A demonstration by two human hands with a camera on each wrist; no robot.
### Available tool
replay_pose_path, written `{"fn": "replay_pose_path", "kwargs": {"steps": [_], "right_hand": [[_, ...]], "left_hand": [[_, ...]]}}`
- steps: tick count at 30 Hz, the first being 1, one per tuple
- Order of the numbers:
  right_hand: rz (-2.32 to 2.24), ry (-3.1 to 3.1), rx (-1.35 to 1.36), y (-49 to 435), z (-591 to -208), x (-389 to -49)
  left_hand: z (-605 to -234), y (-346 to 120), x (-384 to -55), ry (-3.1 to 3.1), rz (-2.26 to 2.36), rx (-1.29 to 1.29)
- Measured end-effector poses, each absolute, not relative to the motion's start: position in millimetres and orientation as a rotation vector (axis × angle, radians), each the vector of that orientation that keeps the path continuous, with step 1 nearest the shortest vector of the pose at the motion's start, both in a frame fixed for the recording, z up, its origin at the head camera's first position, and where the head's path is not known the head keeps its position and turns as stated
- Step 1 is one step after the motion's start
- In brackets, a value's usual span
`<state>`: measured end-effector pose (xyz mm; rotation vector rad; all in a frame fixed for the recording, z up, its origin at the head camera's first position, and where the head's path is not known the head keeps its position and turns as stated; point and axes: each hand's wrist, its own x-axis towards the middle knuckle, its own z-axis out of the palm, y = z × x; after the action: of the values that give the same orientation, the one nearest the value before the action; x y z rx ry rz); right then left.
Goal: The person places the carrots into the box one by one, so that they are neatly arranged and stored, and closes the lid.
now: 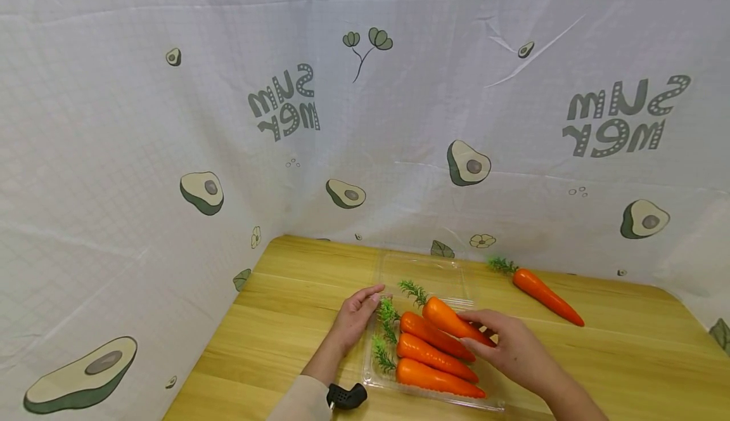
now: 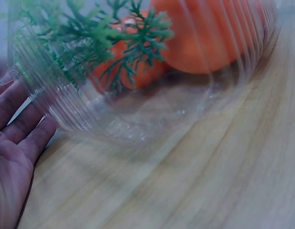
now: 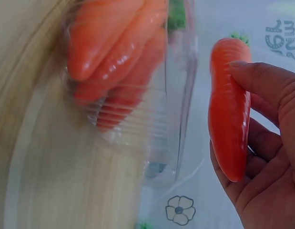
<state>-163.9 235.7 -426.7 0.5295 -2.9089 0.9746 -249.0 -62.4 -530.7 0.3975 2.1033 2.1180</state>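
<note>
The right hand (image 1: 513,348) pinches an orange carrot (image 1: 447,316) near its tapered end, thumb on one side and fingers on the other, holding it above a clear plastic container (image 1: 388,387) with its green leafy top pointing away to the left. The left hand (image 1: 355,318) has its fingers loosely extended and touching the ribbed wall at the container's far left corner. Three more carrots (image 1: 436,356) lie side by side inside, between the hands and a little nearer the person, their leaves towards the left hand. The transparent lid (image 1: 422,275) lies folded back just beyond the hands. A loose carrot (image 1: 547,297) rests on the worktop (image 1: 274,300), beyond the right hand and to its right. Behind both hands hangs a white cloth (image 1: 410,110) printed with avocados.
</note>
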Motion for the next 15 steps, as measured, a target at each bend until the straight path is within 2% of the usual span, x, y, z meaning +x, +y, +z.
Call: {"fn": "replay_pose_path", "kwargs": {"steps": [7, 15], "right_hand": [[0.978, -2.94, 0.6, 228.0, -431.8, -160.5], [1.055, -2.904, 0.8, 221.3, -439.7, -157.3]], "left_hand": [[-529.6, -62.3, -248.3, 2.125, 2.101, 0.392], [-529.2, -62.7, -248.9, 2.12, 2.101, 0.392]]}}
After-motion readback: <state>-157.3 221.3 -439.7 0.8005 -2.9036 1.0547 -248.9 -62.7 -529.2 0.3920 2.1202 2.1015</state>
